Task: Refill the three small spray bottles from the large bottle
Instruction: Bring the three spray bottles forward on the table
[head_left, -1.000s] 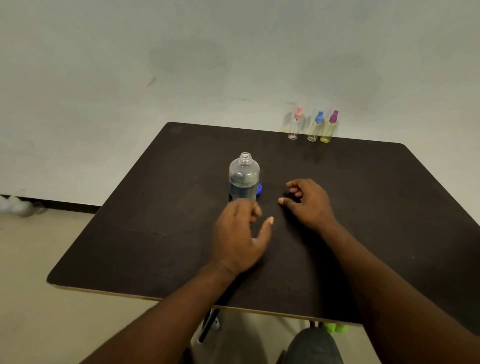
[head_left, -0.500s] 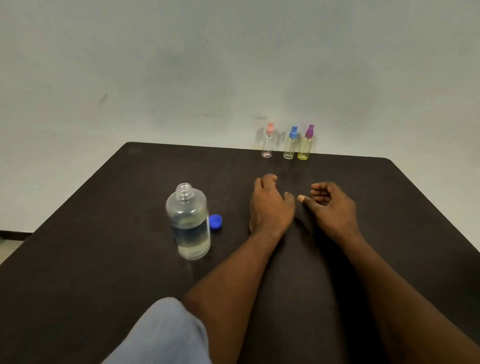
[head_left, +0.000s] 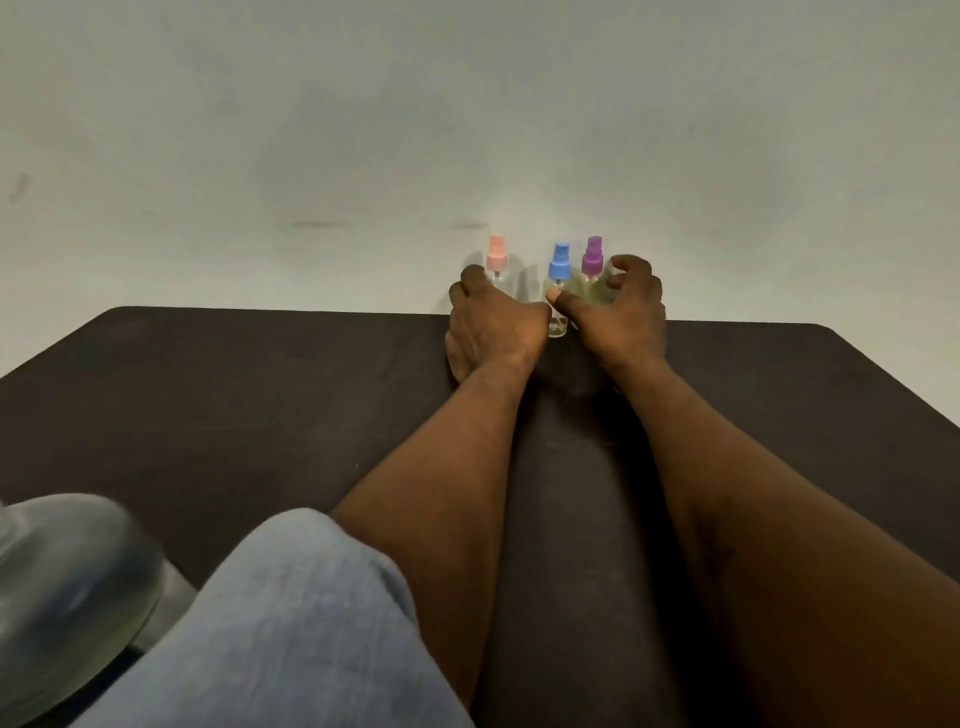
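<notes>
Three small clear spray bottles stand in a row at the table's far edge, by the wall: pink-capped (head_left: 496, 255), blue-capped (head_left: 559, 265) and purple-capped (head_left: 592, 258). My left hand (head_left: 491, 325) wraps around the pink-capped bottle and hides its body. My right hand (head_left: 621, 306) curls around the purple-capped bottle, fingers behind it and thumb across the front of the blue-capped one. The large clear bottle (head_left: 67, 597) shows blurred and very close at the lower left. Its blue cap is out of sight.
The dark table (head_left: 234, 395) ends at a pale wall (head_left: 467, 130) just behind the small bottles. Light blue cloth (head_left: 291, 623) of my clothing fills the lower middle beside the large bottle.
Both hands moved forward from mid-table to the far edge and closed around the small spray bottles. My view moved forward, so the large bottle sits at the lower left corner.
</notes>
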